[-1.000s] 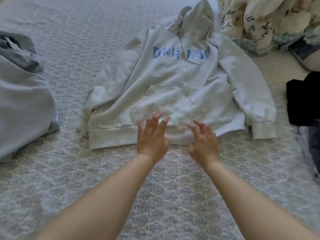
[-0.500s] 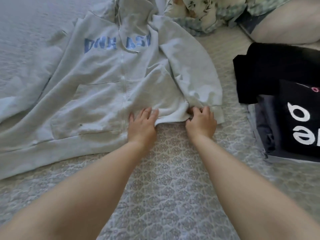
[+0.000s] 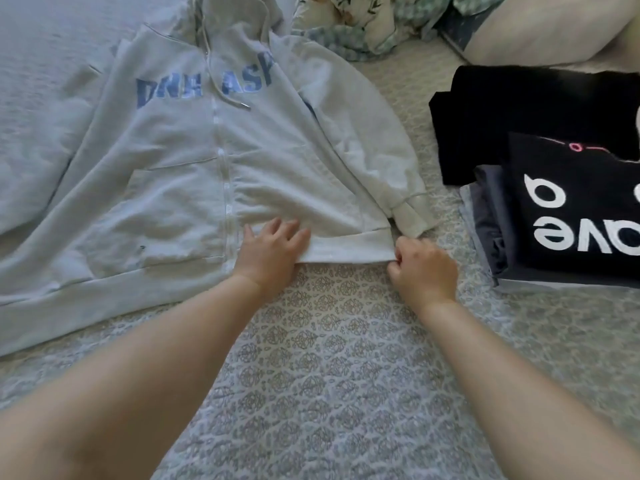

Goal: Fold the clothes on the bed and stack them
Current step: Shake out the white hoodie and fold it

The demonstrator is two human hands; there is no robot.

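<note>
Since half second ago, our right hand [image 3: 424, 263] pinches hoodie [image 3: 214, 168] hem corner; left hand [image 3: 272, 245] presses flat. Hoodie body stretches away leftward; right hand nearer sleeve.

The single head-worn camera looks forward and steeply down, close over the bed [image 3: 329, 375] from its near edge.
</note>
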